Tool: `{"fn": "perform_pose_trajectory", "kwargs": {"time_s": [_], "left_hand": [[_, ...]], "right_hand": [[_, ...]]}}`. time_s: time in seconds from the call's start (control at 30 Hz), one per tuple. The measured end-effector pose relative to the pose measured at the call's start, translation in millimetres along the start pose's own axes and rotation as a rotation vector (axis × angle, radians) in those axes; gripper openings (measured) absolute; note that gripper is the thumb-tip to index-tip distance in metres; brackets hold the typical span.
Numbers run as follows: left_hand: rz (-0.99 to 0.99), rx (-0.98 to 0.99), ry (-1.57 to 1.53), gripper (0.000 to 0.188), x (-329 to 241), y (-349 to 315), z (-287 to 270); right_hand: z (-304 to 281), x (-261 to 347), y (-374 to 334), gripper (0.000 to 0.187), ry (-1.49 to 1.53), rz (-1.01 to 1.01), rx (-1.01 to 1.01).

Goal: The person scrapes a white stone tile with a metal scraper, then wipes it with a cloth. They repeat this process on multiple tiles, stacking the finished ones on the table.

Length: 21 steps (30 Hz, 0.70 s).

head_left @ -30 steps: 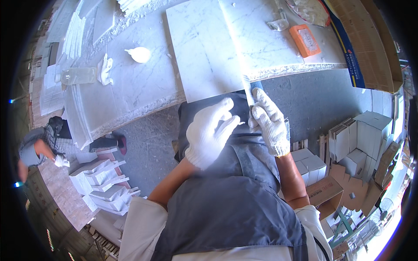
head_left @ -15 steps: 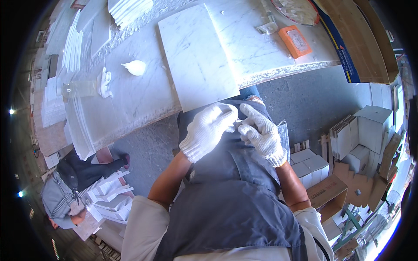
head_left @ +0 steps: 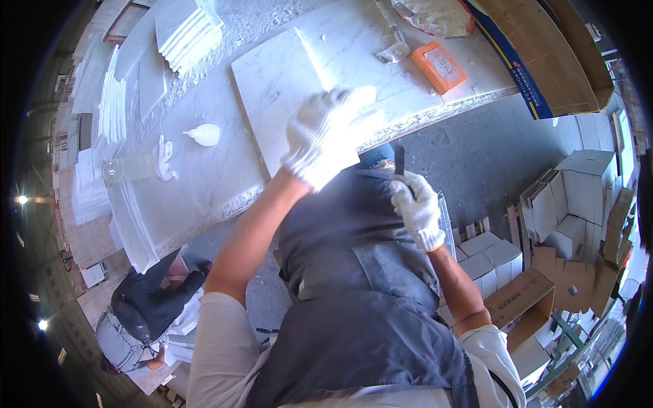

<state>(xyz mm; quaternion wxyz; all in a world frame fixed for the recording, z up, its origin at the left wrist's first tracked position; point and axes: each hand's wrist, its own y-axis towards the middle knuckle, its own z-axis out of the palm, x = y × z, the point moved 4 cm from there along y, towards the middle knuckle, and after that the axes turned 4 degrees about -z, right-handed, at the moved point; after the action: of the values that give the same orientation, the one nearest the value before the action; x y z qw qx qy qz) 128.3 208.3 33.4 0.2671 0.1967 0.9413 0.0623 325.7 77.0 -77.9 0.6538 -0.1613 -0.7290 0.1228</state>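
My left hand (head_left: 320, 139), in a white knit glove, is over the near part of a white, grey-veined marble tile (head_left: 269, 88). Motion smears its fingers, which point to the right, and I cannot make out whether anything is in them. My right hand (head_left: 416, 211), gloved the same way, is in front of the table edge, above the dark apron. Its fingers close on a thin, dark, flat strip (head_left: 400, 160) that sticks up from them; its exact kind is not clear. The tile lies flat on the marble-topped table (head_left: 204, 177), its near end at the edge.
An orange block (head_left: 439, 66), a spatula-like tool (head_left: 393, 52) and a red-rimmed tub of pale paste (head_left: 435, 15) sit at the far right. A white bulb (head_left: 203, 134) and a clear spray bottle (head_left: 129, 168) lie left. Cartons (head_left: 588, 180) stand right; a co-worker (head_left: 132, 326) bends at lower left.
My hands have parted: the left moved up and right over the tile, the right slightly down and right. The dark strip now shows in my right hand. The whole view has shifted a little.
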Motion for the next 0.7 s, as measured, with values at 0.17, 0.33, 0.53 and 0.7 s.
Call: {"fn": "perform_pose_trajectory", "kwargs": {"time_s": [0.17,0.33,0.53,0.7], "left_hand": [[0.041,-0.063,0.354,0.056,12,69,50],[0.039,-0.003,0.352,0.036,20,116,70],[-0.17,-0.049,-0.425,0.022,34,121,59],[-0.365,0.078,-0.6,0.025,61,80,-9]], "right_hand": [[33,-29,5,0.023,-0.275,-0.248,-0.043],[30,-34,9,0.023,-0.263,-0.454,-0.073],[28,-39,14,0.023,-0.247,-0.426,-0.078],[29,-52,17,0.022,-0.117,-0.389,-0.069]]}}
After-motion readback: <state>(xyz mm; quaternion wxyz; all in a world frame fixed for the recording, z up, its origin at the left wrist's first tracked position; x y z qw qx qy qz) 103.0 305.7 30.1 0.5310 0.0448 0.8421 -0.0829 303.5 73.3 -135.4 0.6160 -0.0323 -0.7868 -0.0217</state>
